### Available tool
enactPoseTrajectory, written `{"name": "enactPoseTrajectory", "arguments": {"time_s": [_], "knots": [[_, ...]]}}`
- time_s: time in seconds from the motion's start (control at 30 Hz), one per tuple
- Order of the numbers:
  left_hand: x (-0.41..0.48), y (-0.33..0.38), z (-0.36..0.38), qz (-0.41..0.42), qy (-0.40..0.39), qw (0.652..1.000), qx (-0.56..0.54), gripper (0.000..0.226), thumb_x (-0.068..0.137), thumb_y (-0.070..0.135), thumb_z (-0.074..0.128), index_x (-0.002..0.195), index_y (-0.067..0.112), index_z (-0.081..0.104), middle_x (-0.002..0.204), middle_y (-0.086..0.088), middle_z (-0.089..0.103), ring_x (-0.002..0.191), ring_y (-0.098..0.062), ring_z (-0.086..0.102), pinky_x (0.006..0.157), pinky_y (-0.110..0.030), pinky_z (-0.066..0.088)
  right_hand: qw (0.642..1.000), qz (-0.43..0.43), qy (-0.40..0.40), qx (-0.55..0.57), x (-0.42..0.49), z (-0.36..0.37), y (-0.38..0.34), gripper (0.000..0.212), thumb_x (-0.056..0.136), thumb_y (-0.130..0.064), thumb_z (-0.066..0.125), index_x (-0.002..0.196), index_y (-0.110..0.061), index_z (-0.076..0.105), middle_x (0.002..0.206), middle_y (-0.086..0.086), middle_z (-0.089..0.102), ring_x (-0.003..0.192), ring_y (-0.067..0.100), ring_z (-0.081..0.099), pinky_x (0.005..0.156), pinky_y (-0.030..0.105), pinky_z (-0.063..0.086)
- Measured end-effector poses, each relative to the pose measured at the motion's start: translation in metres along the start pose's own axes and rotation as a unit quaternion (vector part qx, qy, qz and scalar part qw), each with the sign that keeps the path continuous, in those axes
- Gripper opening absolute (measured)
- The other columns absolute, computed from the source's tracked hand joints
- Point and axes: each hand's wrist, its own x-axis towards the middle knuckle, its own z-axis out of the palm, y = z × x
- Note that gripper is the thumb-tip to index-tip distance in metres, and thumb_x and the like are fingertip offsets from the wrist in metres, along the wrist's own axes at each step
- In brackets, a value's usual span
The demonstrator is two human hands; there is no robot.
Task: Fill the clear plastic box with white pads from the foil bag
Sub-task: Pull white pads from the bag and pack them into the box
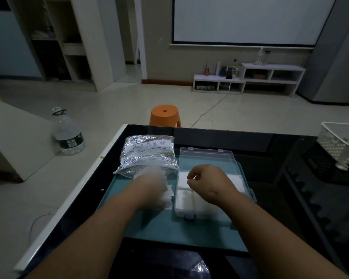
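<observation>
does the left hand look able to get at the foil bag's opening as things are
Probably yes: the left hand sits right in front of the open end of the foil bag, with nothing between them. It grips a stack of pads, though, so it would likely need to put those down first.

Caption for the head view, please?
Pad packing: left hand holds pads by the foil bag; right hand over the part-filled box.
</observation>
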Motion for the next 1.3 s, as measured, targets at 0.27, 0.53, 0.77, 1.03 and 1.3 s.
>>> {"name": "enactPoseTrajectory", "arguments": {"time_s": [0.27, 0.53, 0.77, 1.03, 1.3], "knots": [[-0.002, 0.015, 0.003, -0.016, 0.072, 0.996, 0.041, 0.028, 0.079, 0.035, 0.061, 0.101, 0.017, 0.062, 0.104, -0.008, 0.064, 0.099, -0.028, 0.059, 0.073, -0.029, 0.042, 1.0, -0.001, 0.007, 0.005, -0.001, 0.001, 0.0, 0.018, 0.09, -0.028, 0.058, 0.103, -0.025, 0.07, 0.102, -0.001, 0.069, 0.091, 0.018, 0.063, 0.083, 0.034, 0.054], [-0.002, 0.02, -0.039, -0.169, 0.188, 0.806, -0.536, 0.02, 0.072, 0.033, 0.056, 0.081, 0.018, 0.065, 0.079, -0.004, 0.064, 0.071, -0.024, 0.057, 0.066, -0.033, 0.046, 0.998, 0.007, 0.039, 0.052, 0.004, -0.006, 0.004, 0.02, 0.094, -0.025, 0.055, 0.108, -0.022, 0.069, 0.102, -0.005, 0.066, 0.092, 0.013, 0.062, 0.08, 0.03, 0.052], [0.002, 0.042, -0.041, -0.196, 0.152, 0.556, -0.794, 0.013, 0.089, 0.012, 0.046, 0.092, 0.009, 0.059, 0.083, -0.014, 0.06, 0.067, -0.025, 0.055, 0.058, -0.031, 0.038, 0.927, 0.042, 0.016, 0.373, -0.002, -0.008, -0.005, 0.027, 0.092, -0.039, 0.063, 0.103, -0.014, 0.067, 0.092, 0.01, 0.07, 0.074, 0.015, 0.063, 0.069, 0.028, 0.057], [0.004, 0.053, -0.041, -0.143, 0.084, 0.529, -0.832, 0.035, 0.095, 0.035, 0.042, 0.102, 0.008, 0.062, 0.079, -0.012, 0.063, 0.064, -0.023, 0.059, 0.057, -0.031, 0.039, 0.932, 0.043, 0.029, 0.358, -0.004, -0.009, -0.008, 0.006, 0.088, -0.017, 0.07, 0.09, -0.018, 0.065, 0.085, 0.003, 0.07, 0.072, 0.012, 0.067, 0.056, 0.018, 0.055], [0.006, 0.047, -0.031, -0.144, 0.139, 0.621, -0.758, 0.018, 0.088, 0.002, 0.063, 0.106, 0.003, 0.063, 0.091, -0.014, 0.07, 0.075, -0.022, 0.069, 0.057, -0.026, 0.054, 0.929, 0.053, 0.036, 0.364, 0.0, -0.009, -0.005, 0.014, 0.094, -0.017, 0.062, 0.107, -0.015, 0.066, 0.096, 0.004, 0.07, 0.085, 0.016, 0.067, 0.066, 0.024, 0.055]]}}
